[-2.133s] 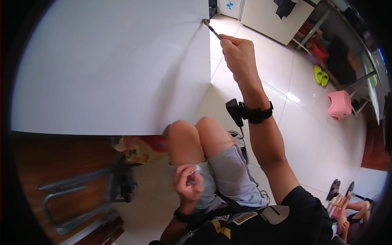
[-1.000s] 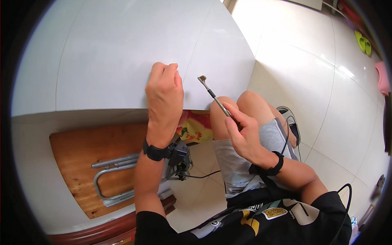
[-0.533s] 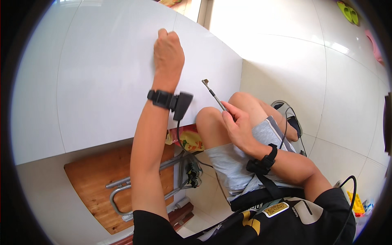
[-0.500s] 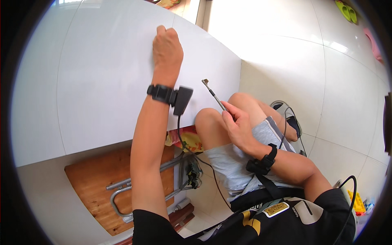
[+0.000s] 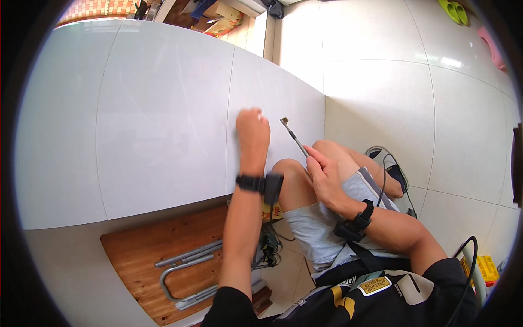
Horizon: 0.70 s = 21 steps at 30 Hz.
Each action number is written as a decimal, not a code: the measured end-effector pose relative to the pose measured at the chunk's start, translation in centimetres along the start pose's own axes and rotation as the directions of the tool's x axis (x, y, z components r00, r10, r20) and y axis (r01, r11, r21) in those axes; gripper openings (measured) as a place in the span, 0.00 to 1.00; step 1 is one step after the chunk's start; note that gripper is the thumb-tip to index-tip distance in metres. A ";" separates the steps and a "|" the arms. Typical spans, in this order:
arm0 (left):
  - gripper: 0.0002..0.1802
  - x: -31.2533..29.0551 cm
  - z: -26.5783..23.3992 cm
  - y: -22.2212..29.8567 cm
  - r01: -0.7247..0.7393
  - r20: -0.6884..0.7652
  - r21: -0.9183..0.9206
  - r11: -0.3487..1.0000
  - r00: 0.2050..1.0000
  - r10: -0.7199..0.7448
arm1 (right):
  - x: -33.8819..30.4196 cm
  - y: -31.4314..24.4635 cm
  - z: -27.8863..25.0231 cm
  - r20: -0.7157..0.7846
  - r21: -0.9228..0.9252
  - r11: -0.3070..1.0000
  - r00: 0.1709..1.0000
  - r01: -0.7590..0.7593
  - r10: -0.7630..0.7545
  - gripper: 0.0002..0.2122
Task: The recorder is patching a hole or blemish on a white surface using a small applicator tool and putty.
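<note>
White bench (image 5: 163,109) alongside, our right fingers (image 5: 320,157) pinch a likely light, stiff rod's shaft (image 5: 298,144); left fingers (image 5: 248,115) curl, contents unclear.

There are two hands (image 5: 253,136), one metal tool (image 5: 298,141), two black wristbands (image 5: 250,183) and two green shoes (image 5: 450,11).

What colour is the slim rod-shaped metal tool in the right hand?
The slim tool is silvery grey with a black band; head view shows it best.
</note>
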State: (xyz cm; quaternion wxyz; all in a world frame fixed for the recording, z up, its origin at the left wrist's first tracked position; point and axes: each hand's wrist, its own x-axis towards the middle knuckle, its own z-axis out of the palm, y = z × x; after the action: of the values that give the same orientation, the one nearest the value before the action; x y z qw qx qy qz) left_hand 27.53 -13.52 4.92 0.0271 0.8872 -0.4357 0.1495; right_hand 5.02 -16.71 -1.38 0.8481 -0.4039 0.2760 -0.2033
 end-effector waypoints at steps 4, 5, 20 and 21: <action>0.08 -12.4 -4.6 1.6 0.327 0.012 -0.473 0.818 0.931 -0.366 | -0.5 -0.7 -0.3 0.144 -0.056 0.995 0.987 0.080 -0.071 0.17; 0.07 -16.1 -4.9 1.4 0.404 0.000 -0.599 0.691 0.863 -0.505 | -0.8 -0.7 0.1 0.157 -0.053 0.996 0.986 0.073 -0.064 0.17; 0.15 -35.0 -5.1 10.9 0.293 0.568 -0.787 -0.543 0.000 -0.823 | -3.5 -0.6 3.1 0.567 -0.228 0.744 0.706 0.629 -0.423 0.24; 0.15 -34.3 -5.4 10.3 0.232 0.593 -0.781 -0.580 -0.015 -0.805 | -3.7 -0.3 3.2 0.574 -0.227 0.742 0.702 0.631 -0.421 0.24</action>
State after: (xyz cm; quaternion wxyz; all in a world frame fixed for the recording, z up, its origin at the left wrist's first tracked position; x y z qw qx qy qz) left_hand -1.62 7.31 -0.69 0.7364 0.5826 0.3440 0.0021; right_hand 4.24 -12.94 1.65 0.6880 -0.6716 -0.0412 -0.2718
